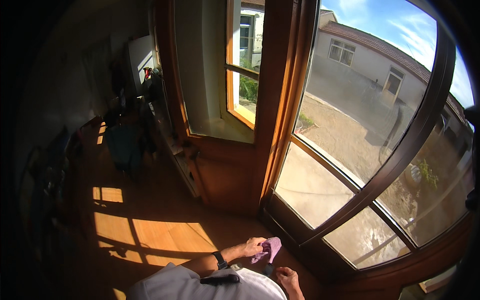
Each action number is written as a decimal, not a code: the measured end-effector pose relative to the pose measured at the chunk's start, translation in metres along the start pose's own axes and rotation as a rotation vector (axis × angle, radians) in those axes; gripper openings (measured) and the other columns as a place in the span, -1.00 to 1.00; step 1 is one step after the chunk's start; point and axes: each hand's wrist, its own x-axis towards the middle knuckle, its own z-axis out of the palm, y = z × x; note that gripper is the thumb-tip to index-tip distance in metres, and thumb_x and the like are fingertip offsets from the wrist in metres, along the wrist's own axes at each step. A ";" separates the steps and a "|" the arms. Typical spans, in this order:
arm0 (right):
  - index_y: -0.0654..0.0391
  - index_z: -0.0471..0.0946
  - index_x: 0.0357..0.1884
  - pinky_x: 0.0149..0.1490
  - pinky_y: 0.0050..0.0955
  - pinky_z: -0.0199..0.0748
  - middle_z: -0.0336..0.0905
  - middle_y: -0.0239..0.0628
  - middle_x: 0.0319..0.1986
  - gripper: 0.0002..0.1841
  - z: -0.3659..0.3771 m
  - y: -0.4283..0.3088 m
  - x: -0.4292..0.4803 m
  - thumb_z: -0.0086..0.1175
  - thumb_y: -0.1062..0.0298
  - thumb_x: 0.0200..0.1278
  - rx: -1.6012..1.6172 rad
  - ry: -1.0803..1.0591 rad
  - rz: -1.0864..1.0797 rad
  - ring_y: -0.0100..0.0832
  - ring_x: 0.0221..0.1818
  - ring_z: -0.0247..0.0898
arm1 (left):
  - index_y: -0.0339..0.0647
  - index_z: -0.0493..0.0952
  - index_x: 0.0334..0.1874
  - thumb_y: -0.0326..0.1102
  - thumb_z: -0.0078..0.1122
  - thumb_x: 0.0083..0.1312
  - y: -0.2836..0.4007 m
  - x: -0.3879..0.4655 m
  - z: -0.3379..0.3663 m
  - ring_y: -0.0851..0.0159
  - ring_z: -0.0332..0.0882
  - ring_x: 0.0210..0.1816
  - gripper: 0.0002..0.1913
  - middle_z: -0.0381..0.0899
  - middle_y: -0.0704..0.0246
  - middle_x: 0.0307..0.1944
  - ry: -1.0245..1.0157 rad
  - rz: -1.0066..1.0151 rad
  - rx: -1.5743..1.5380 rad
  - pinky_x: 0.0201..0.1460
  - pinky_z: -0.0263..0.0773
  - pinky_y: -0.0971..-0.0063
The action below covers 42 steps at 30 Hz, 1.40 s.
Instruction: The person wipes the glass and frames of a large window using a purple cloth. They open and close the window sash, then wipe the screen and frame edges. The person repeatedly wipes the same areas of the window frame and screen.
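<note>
A pinkish-purple cloth [271,248] is gripped in my left hand [255,246], which reaches across in front of my body with a dark watch on its wrist. The cloth is bunched, and part of it hangs below the fingers. Lower and to the right, my right hand [288,276] is held near my waist with its fingers curled in, and nothing shows in it. Beyond both hands stands a glazed double door [332,230] with dark frames. My hands appear apart from its panes.
To the left of the door, a wooden-framed glass panel [258,112] stands at an angle. Sunlight patches lie on the wooden floor [165,232]. Dim furniture [123,146] stands far left. Through the glass I see a courtyard [337,127] and a white building [367,67].
</note>
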 end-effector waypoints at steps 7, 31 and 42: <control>0.21 0.78 0.07 -0.33 -0.53 0.59 0.77 -0.38 -0.30 -0.74 0.001 -0.030 -0.010 0.39 0.51 0.35 -0.104 0.086 0.095 -0.60 -0.42 0.59 | -0.16 0.63 0.41 -0.40 0.07 0.32 0.006 0.013 -0.018 0.33 0.70 0.10 -0.44 0.78 0.31 0.13 -0.097 -0.017 -0.178 0.21 0.59 0.38; 0.22 0.57 0.40 0.30 -0.35 0.64 0.72 -0.21 0.10 -0.34 0.012 -0.131 -0.016 0.50 0.31 0.25 0.034 0.253 -0.006 -0.35 0.13 0.65 | -0.31 0.67 0.30 -0.45 0.12 0.45 0.077 0.086 0.007 0.38 0.69 -0.01 -0.60 0.77 0.35 0.00 -0.858 -0.019 0.066 0.12 0.61 0.46; 0.26 0.68 0.16 0.08 -0.44 0.70 0.77 -0.30 -0.05 -0.61 -0.002 -0.111 -0.037 0.46 0.32 0.39 0.349 0.481 0.066 -0.49 -0.05 0.69 | -0.32 0.64 0.33 -0.16 0.21 0.64 0.078 0.095 0.033 0.39 0.70 0.05 -0.60 0.75 0.31 0.06 -0.849 -0.155 -0.085 0.18 0.64 0.48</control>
